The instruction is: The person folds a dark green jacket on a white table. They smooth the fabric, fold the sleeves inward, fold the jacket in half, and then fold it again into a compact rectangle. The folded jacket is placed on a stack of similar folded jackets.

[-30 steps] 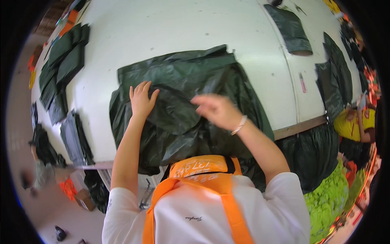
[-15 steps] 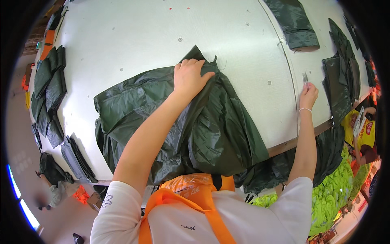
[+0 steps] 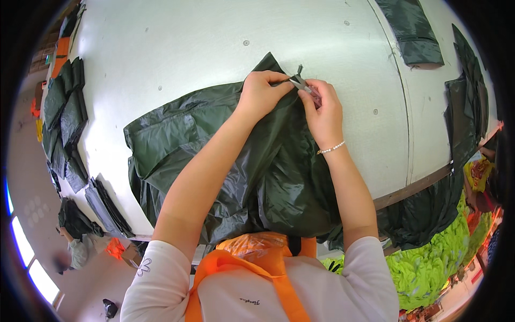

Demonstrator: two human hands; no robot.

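Note:
A dark green, shiny garment (image 3: pixel 177 134) lies rumpled across the near part of the white table, its lower folds against my orange apron. At its far edge my left hand (image 3: pixel 259 95) pinches the fabric near a pointed corner. My right hand (image 3: pixel 326 110) is closed around small thread snips (image 3: pixel 300 84), partly hidden by the fingers. The blades meet the garment's edge right beside my left fingertips, where a short dark tab sticks up. Whether the blades are apart is too small to tell.
Folded dark green pieces (image 3: pixel 67 118) lie along the table's left side, with a flat stack (image 3: pixel 110 206) nearer. More dark pieces (image 3: pixel 416 35) are at the far right. Bright yellow-green garments (image 3: pixel 429 268) are heaped below the table's right edge. Other people stand at both sides.
My right hand has come left with the snips, from the table's right side to the garment's far edge. My left hand has turned its grip into a pinch at that edge.

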